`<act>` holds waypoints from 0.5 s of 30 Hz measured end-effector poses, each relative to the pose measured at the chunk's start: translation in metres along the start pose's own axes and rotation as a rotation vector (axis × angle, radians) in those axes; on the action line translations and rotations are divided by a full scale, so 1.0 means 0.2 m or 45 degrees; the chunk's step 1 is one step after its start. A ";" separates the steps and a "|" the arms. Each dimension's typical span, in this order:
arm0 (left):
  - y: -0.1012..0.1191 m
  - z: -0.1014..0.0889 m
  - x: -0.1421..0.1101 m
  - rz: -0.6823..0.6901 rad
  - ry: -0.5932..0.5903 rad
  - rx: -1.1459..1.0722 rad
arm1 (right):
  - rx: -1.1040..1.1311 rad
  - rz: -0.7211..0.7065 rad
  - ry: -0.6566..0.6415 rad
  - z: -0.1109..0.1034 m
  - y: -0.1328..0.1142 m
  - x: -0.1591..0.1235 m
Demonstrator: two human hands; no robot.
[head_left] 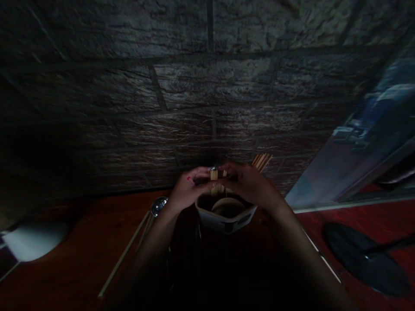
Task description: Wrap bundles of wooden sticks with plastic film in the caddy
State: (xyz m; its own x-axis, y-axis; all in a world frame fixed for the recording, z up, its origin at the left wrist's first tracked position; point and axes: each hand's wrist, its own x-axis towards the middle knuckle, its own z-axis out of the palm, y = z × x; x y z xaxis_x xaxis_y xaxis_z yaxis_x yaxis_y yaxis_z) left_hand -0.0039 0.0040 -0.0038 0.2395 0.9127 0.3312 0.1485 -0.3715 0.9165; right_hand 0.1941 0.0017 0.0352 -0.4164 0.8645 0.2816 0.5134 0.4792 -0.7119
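My left hand (pixel 189 190) and my right hand (pixel 249 183) meet above a white container (pixel 227 218) on a reddish wooden table (pixel 81 259). Both pinch a small bundle of thin wooden sticks (pixel 215 177) between their fingertips, held upright over the container's dark opening. More wooden sticks (pixel 262 160) fan out behind my right hand. A wristwatch (pixel 158 206) shows on my left wrist. The scene is very dim.
A dark stone-brick wall (pixel 194 86) stands right behind the table. A long thin stick (pixel 125 255) lies on the table at the left. A pale object (pixel 32 239) sits at the far left. A round black base (pixel 366 259) rests on the floor at the right.
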 end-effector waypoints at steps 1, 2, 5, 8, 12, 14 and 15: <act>0.00 0.00 0.00 0.002 -0.001 -0.004 | -0.011 0.000 -0.001 -0.01 -0.01 0.00; 0.01 0.00 0.00 0.000 -0.004 -0.005 | -0.017 -0.001 -0.006 -0.01 -0.01 -0.01; 0.02 0.00 -0.01 -0.017 -0.010 -0.004 | -0.015 0.006 -0.020 -0.02 -0.03 -0.02; 0.03 0.00 -0.01 -0.024 -0.009 0.000 | -0.027 0.033 -0.017 -0.03 -0.04 -0.01; 0.03 0.00 -0.01 -0.033 -0.013 0.009 | -0.055 0.022 0.005 -0.03 -0.03 -0.01; 0.03 0.00 -0.01 -0.032 -0.007 0.018 | -0.052 0.016 0.020 -0.02 -0.03 -0.01; 0.03 0.00 -0.01 -0.030 -0.004 0.022 | -0.048 0.013 0.025 -0.02 -0.03 -0.01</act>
State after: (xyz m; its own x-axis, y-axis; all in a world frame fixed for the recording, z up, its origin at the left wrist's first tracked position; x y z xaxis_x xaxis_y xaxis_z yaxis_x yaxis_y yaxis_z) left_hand -0.0044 0.0001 0.0005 0.2390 0.9207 0.3086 0.1711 -0.3528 0.9199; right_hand 0.1956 -0.0027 0.0422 -0.3960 0.8722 0.2872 0.5455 0.4751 -0.6904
